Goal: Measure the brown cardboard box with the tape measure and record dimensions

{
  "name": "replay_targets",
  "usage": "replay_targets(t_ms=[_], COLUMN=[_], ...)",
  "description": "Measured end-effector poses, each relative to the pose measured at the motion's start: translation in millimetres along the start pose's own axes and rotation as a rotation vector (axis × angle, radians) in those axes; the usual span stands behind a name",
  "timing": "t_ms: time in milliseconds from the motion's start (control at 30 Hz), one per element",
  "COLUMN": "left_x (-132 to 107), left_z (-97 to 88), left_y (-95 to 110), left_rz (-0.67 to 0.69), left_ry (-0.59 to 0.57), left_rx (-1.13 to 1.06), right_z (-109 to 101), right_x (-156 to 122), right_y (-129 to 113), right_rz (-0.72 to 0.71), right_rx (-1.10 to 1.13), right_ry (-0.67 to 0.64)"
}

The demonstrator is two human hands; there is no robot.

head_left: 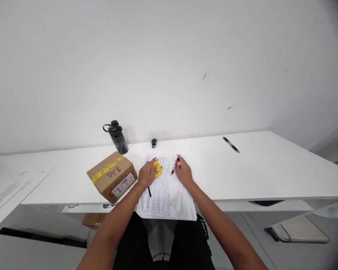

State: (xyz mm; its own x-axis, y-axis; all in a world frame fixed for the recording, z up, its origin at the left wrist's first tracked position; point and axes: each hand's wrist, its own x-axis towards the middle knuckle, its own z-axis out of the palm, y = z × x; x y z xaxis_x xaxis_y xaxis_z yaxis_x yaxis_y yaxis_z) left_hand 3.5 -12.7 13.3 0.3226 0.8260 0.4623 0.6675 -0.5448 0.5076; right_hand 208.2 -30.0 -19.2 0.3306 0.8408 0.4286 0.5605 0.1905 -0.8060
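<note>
My left hand (147,173) is closed around a yellow tape measure (158,170) above the left part of the papers. A black strap (149,191) hangs below that hand. Between the fingers of my right hand (185,172) is a red and black pen (174,167), tilted over the right side of the papers. Under both hands lies a stack of white paper (165,187) covered with blue handwriting; its creased lower edge reaches past the front of the desk.
Left of the papers stands a taped cardboard box (109,176), with a dark water bottle (118,138) behind it. A small blue-black object (154,143) lies near the wall. Another pen (231,144) rests farther right on the white desk (256,172).
</note>
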Motion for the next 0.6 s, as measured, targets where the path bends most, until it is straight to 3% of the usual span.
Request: replay_targets(t_ms=[100,167,267,333,400,467,600], left_x=[-11,-24,-57,-86,-116,-145,-172], left_z=[-10.6,-20.7,-34.1,-36.3,-32.7,-28.5,-41.8], left_y=[20,39,75,99,120,136,146], left_rz=[-0.015,-0.085,-0.287,-0.394,-0.416,-0.379,-0.107], left_ry=[-0.005,0.056,0.254,0.295,0.253,0.127,-0.104], left_rx=[-0.001,-0.112,-0.413,-0.599,-0.702,-0.715,-0.453], right_z=[-8,-22,-43,-49,-48,-45,-53], right_x=[-2,-16,-65,-111,-157,-193,-229], right_y=[-7,-20,-46,-65,-80,-90,-87], right_rz=[0.041,0.049,0.097,0.153,0.191,0.281,0.62], right_rx=[0.036,0.13,0.485,0.785,1.016,1.119,1.214], right_ry=[-0.027,-0.035,-0.079,-0.152,-0.168,-0.125,-0.058])
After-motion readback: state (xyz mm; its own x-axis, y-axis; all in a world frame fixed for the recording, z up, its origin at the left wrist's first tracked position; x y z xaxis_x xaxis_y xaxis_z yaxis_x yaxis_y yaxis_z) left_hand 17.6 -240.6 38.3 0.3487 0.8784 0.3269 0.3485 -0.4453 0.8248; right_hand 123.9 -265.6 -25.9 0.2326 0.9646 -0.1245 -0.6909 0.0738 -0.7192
